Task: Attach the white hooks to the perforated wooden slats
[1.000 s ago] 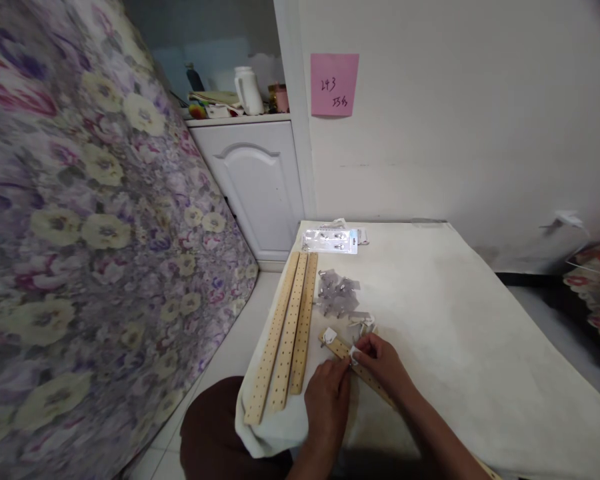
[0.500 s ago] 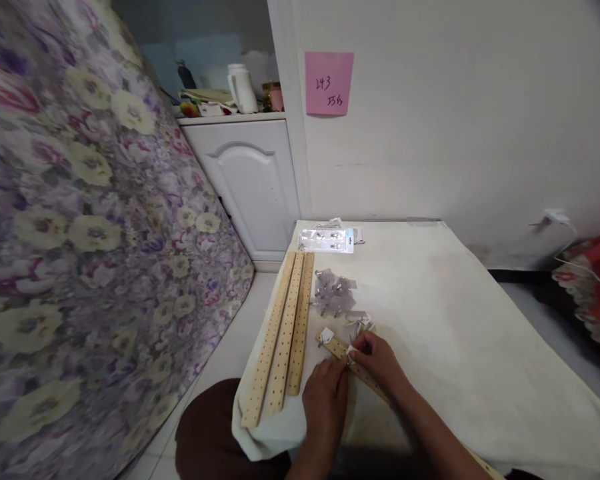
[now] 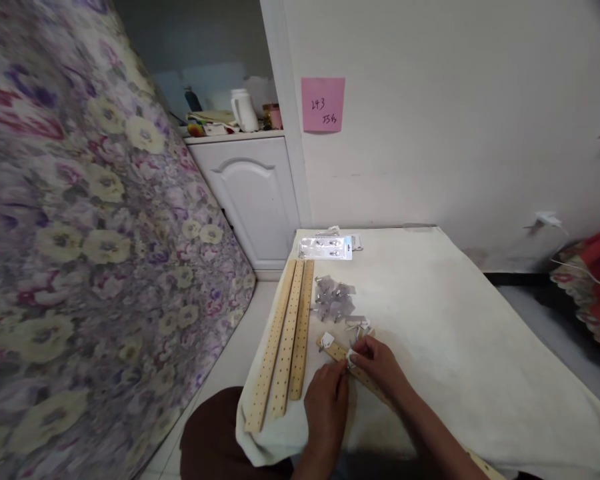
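Observation:
A light wooden strip with rows of holes [image 3: 336,349] lies at a slant near the front of the cloth-covered table. My right hand [image 3: 379,365] is closed in a pinch on a small white piece [image 3: 351,359] at the strip's upper face. From the near side, my left hand [image 3: 326,399] grips the strip's edge beside that piece; its fingertips are partly hidden. Another white piece [image 3: 327,340] sits at the strip's far end. Just beyond my right hand lie several small white and metallic parts [image 3: 364,328].
Three long perforated wooden strips [image 3: 286,333] lie along the table's left side. Behind the hands is a pile of small clear packets [image 3: 333,299]. A clear blister pack [image 3: 326,247] rests near the wall. A floral curtain [image 3: 105,267] hangs at the left.
The camera view has tilted slightly upward, so the scene sits a little lower. My hands stay at the same spot on the strip, with the white piece turned slightly under my right fingers.

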